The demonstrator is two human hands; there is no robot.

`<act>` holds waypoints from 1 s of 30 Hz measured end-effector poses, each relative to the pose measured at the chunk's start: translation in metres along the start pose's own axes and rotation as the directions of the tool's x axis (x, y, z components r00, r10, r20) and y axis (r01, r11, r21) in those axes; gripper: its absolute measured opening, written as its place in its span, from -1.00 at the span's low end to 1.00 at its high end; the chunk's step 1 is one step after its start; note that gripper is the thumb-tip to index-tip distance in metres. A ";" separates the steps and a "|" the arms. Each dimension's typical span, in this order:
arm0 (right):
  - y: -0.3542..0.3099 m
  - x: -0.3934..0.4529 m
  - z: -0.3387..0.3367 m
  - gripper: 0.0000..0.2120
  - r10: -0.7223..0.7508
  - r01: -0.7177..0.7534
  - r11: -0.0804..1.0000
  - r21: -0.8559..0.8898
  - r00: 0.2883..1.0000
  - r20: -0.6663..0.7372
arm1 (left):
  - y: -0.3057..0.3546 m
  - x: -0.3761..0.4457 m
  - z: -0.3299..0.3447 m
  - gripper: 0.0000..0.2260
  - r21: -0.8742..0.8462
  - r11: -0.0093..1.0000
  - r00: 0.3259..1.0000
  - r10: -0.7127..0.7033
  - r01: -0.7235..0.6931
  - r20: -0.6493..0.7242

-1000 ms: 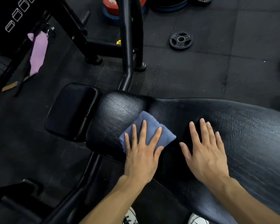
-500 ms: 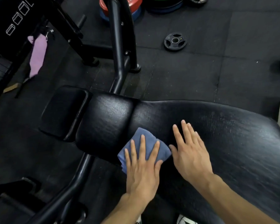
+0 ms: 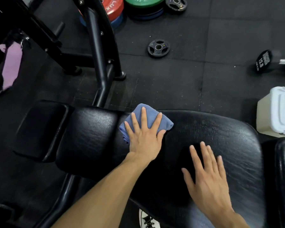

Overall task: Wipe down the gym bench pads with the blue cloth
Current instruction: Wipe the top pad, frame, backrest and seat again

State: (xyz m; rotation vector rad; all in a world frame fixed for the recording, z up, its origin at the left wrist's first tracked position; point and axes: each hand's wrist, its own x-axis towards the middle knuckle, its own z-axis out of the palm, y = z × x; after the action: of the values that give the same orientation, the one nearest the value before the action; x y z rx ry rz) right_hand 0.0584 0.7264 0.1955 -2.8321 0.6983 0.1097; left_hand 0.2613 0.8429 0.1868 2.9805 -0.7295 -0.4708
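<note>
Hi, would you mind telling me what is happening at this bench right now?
A person is wiping a gym bench. The left hand presses a folded blue cloth flat on the far edge of the large black pad, near the gap to the smaller pad. The right hand lies open on the large pad, holding nothing.

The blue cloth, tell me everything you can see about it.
The blue cloth is a soft, folded rag, looks like terry or microfibre, bunched at its left edge. It lies flat on the bench pad near the far edge, by the gap to the smaller pad. The left hand presses on it, fingers spread, covering its near half.
</note>
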 end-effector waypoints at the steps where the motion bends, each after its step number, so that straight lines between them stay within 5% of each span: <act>1: 0.006 -0.001 -0.001 -0.30 0.036 -0.036 0.999 -0.010 0.999 -0.003 | 0.001 0.004 -0.002 -0.44 0.003 1.000 1.000 -0.001 0.001 0.003; 11: 0.020 -0.006 0.014 -0.27 0.084 -0.077 0.990 -0.121 0.995 0.046 | -0.013 -0.046 0.002 -0.48 0.011 0.998 0.997 0.070 -0.069 -0.023; 21: 0.030 -0.005 0.010 -0.26 0.032 -0.029 0.996 -0.080 0.999 0.031 | 0.031 -0.172 0.047 -0.46 -0.073 0.993 0.996 -0.090 0.088 -0.017; 30: 0.035 0.001 -0.003 -0.28 -0.014 0.016 0.999 -0.035 0.999 0.032 | 0.057 -0.196 0.062 -0.41 -0.017 1.000 1.000 -0.026 0.026 0.016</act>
State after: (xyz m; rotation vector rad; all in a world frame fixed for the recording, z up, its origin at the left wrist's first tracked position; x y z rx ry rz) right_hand 0.0428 0.6950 0.1915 -2.8623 0.6750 0.1654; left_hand 0.0520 0.8834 0.1893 2.9766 -0.6851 -0.4995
